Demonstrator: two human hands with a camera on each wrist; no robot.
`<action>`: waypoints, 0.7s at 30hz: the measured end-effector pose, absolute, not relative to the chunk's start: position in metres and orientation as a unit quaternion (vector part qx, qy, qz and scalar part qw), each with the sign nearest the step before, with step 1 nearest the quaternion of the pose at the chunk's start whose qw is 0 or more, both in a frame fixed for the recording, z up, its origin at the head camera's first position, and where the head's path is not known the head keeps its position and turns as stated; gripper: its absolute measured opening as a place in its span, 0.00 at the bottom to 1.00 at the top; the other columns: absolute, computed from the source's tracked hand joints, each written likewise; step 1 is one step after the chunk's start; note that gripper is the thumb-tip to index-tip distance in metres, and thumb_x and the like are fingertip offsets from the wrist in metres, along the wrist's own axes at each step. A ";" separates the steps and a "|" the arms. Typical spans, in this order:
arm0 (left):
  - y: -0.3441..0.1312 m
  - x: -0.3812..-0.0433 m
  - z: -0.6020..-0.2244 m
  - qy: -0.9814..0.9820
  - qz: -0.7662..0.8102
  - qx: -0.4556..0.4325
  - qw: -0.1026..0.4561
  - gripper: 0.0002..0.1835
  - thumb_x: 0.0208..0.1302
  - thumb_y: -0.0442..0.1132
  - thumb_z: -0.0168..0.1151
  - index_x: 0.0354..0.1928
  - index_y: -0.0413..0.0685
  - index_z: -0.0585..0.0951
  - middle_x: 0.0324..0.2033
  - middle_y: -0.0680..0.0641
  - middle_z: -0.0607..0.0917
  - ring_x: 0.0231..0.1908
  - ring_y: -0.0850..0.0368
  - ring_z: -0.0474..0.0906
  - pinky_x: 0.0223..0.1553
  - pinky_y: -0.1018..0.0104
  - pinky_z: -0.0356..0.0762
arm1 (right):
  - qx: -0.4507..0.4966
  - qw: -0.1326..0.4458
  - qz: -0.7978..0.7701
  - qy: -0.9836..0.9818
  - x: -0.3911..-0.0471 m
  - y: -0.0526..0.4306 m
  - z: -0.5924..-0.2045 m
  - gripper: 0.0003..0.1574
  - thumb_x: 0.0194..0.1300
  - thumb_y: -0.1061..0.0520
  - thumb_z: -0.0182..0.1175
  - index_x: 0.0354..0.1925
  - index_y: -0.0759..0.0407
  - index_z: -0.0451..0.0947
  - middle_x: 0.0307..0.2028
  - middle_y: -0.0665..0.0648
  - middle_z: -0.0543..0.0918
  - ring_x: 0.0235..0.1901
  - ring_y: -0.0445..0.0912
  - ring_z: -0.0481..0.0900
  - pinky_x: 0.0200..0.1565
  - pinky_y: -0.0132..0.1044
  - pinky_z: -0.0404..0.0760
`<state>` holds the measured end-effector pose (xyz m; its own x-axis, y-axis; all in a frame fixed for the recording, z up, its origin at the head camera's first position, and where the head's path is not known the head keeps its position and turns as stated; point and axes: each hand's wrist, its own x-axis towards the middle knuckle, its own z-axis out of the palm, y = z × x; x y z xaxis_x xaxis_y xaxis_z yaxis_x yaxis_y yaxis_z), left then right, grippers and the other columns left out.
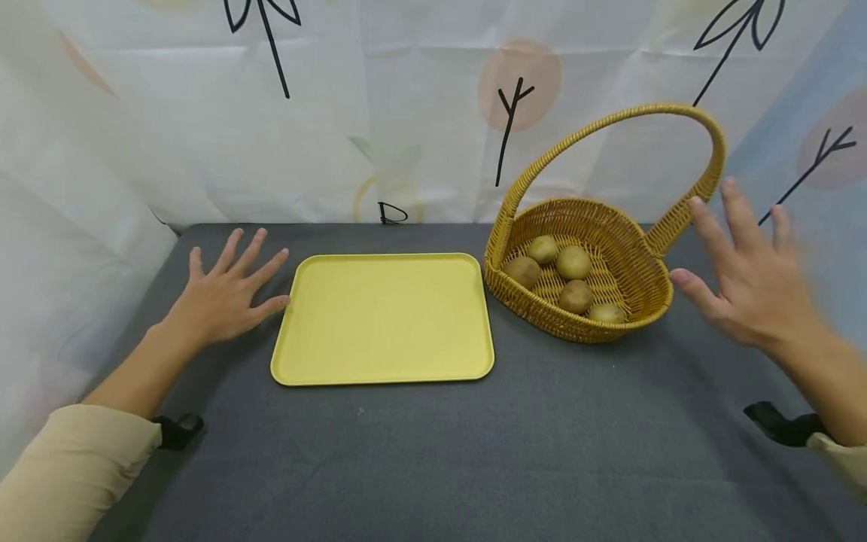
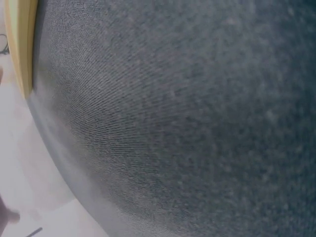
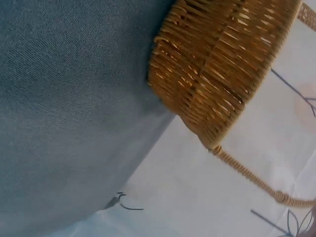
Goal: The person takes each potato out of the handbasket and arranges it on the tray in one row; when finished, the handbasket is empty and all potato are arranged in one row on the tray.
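My left hand (image 1: 226, 297) is spread at the left side of a flat yellow tray (image 1: 382, 320), its thumb tip right at the tray's edge. The tray's rim (image 2: 24, 44) also shows at the upper left of the left wrist view. On the right, my right hand (image 1: 752, 278) is raised with fingers spread, slightly blurred, beside a woven basket (image 1: 576, 327). Its fingertips overlap the foot of the basket's tall handle (image 1: 650, 111) in the head view. Several round, brownish-green fruits or potatoes (image 1: 573, 263) lie inside the basket. The basket's woven side (image 3: 212, 64) fills the upper right wrist view.
A dark grey cloth (image 1: 433, 459) covers the table. Behind it hangs a white curtain (image 1: 420, 113) with printed leaves and twigs, which continues down the left side. A black strap (image 1: 179, 431) is at my left wrist, and another strap (image 1: 786, 425) is at my right.
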<state>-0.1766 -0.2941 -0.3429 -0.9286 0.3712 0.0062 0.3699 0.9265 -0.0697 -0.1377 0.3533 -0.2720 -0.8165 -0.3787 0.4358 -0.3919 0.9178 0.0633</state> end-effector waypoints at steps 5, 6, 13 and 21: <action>-0.286 -0.176 -0.342 -0.972 0.009 -0.224 -0.071 0.41 0.72 0.66 0.50 0.79 0.55 0.55 0.79 0.43 0.42 0.76 0.36 0.32 0.61 0.20 0.34 | 0.299 0.135 0.123 -0.937 -0.143 0.345 -0.274 0.41 0.79 0.40 0.45 0.81 0.46 0.45 0.80 0.55 0.40 0.77 0.58 0.45 0.69 0.65 0.49; -0.286 -0.176 -0.342 -0.970 0.003 -0.228 -0.085 0.41 0.71 0.66 0.50 0.79 0.55 0.57 0.79 0.42 0.44 0.76 0.35 0.34 0.61 0.20 0.35 | 0.299 0.105 0.151 -0.936 -0.143 0.343 -0.274 0.41 0.78 0.46 0.49 0.80 0.45 0.45 0.80 0.52 0.40 0.76 0.58 0.46 0.65 0.68 0.54; -0.285 -0.174 -0.344 -0.961 -0.016 -0.244 -0.126 0.40 0.69 0.67 0.52 0.76 0.55 0.64 0.78 0.40 0.51 0.75 0.31 0.41 0.61 0.21 0.38 | 0.242 -0.105 0.292 -0.919 -0.159 0.337 -0.267 0.52 0.74 0.59 0.55 0.80 0.33 0.37 0.79 0.51 0.42 0.69 0.45 0.67 0.56 0.52 0.77; -0.283 -0.177 -0.344 -0.954 -0.040 -0.258 -0.145 0.38 0.71 0.62 0.55 0.74 0.49 0.67 0.76 0.36 0.56 0.74 0.31 0.46 0.62 0.23 0.45 | 0.232 -0.320 0.341 -0.853 -0.182 0.343 -0.265 0.53 0.73 0.60 0.58 0.81 0.53 0.37 0.78 0.66 0.43 0.68 0.47 0.67 0.52 0.33 0.78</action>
